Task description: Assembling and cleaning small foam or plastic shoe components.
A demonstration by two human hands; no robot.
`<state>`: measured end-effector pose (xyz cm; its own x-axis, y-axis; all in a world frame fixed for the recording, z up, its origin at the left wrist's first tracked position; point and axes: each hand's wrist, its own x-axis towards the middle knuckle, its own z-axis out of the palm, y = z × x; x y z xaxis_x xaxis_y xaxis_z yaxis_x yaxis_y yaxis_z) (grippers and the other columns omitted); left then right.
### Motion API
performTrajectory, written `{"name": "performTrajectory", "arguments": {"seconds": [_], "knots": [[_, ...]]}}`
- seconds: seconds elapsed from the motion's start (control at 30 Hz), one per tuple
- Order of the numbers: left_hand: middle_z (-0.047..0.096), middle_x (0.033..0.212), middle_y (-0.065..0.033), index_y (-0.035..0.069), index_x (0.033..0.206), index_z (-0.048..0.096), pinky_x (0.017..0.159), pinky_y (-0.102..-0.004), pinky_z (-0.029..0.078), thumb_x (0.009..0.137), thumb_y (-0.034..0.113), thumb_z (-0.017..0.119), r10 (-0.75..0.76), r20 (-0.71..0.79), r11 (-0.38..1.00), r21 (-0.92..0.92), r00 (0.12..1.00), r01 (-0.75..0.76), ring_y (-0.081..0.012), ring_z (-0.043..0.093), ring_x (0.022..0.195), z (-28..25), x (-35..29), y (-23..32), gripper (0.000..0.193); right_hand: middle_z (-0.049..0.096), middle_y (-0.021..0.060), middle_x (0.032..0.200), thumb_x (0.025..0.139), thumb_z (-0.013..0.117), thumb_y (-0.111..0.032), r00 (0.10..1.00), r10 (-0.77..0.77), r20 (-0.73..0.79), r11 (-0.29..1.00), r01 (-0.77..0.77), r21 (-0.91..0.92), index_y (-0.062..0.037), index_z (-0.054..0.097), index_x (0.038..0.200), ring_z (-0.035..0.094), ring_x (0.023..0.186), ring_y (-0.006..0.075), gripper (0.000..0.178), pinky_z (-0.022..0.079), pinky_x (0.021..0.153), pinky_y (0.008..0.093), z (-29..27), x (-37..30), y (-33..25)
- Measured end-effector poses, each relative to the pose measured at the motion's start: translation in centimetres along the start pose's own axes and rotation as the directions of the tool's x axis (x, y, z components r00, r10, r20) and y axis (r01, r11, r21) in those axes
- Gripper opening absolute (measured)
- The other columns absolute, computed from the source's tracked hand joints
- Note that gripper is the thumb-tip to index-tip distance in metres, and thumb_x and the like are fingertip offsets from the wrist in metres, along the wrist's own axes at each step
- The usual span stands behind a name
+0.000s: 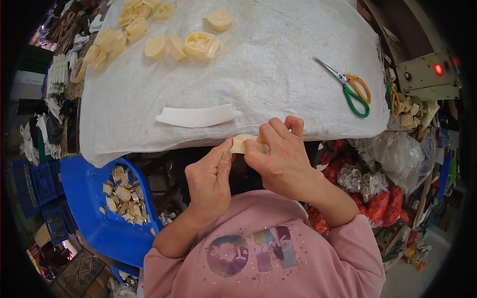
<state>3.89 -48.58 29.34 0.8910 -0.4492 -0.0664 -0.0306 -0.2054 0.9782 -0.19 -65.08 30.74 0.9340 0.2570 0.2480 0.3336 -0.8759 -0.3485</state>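
My left hand [208, 179] and my right hand [285, 156] meet just off the near edge of the cloth-covered table. Between them is a small cream moulded piece [242, 143], pinched by the fingers of both hands and partly hidden by them. Its exact kind cannot be made out. A white curved strip [198, 116] lies on the cloth just beyond my hands. Farther off at the left are several cream moulded pieces [155, 47], some in a loose heap; one hollow piece [202, 45] shows inner ribs.
Scissors [348, 82] with one green and one orange handle lie on the white woven cloth [278, 64] at the right. A blue bin [94, 213] with shiny gold-toned pieces stands at lower left. Red bags [380, 204] sit below right, near a box with a lit red lamp [438, 69].
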Motion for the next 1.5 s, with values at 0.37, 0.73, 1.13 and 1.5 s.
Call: {"name": "performTrajectory", "arguments": {"seconds": [0.37,0.73,1.13,1.5], "knots": [[0.052,0.123,-0.0143,-0.005,0.126,0.047,0.092,-0.0344,0.043,0.098,0.032,0.036,-0.020,0.208,0.956,-0.282,0.978,0.079,-0.0223,0.053,0.111,-2.0,1.7,-1.3,0.048,0.050,0.0053,0.086,0.063,0.064,-0.003,0.966,0.029,-0.258,0.982,0.021,0.189,-0.0158,0.060,0.100,0.046,0.082,0.0236,0.039,0.025,0.076,0.0437,1.9,-0.9,1.9],[0.053,0.110,-0.0126,0.002,0.119,0.042,0.084,-0.0337,0.043,0.086,0.039,0.052,-0.079,0.680,0.514,-0.599,0.729,0.614,-0.0210,0.055,0.097,-1.1,2.1,-3.2,0.051,0.048,0.0026,0.084,0.059,0.066,-0.001,0.978,-0.062,-0.200,0.911,0.137,0.388,-0.0138,0.060,0.093,0.044,0.081,0.0216,0.037,0.026,0.077,0.0434,1.5,-0.8,1.6],[0.056,0.102,-0.0120,0.000,0.120,0.043,0.078,-0.0296,0.044,0.088,0.043,0.049,-0.132,0.505,0.760,-0.501,0.853,0.414,-0.0186,0.057,0.088,-0.6,2.2,-2.8,0.055,0.049,0.0032,0.085,0.059,0.070,-0.005,0.978,-0.058,-0.199,0.938,0.122,0.325,-0.0156,0.061,0.095,0.046,0.083,0.0222,0.039,0.026,0.079,0.0452,1.6,-0.9,2.1],[0.058,0.093,-0.0117,-0.005,0.095,0.062,0.067,-0.0257,0.044,0.082,0.010,0.069,0.401,-0.142,0.913,-0.026,0.905,-0.408,-0.0161,0.055,0.077,0.0,-0.2,-2.2,0.021,0.047,0.0031,0.081,0.059,0.069,-0.005,0.972,-0.004,-0.236,0.978,0.053,0.201,-0.0148,0.061,0.097,0.046,0.081,0.0226,0.040,0.025,0.079,0.0463,1.1,-1.2,1.5]]}}
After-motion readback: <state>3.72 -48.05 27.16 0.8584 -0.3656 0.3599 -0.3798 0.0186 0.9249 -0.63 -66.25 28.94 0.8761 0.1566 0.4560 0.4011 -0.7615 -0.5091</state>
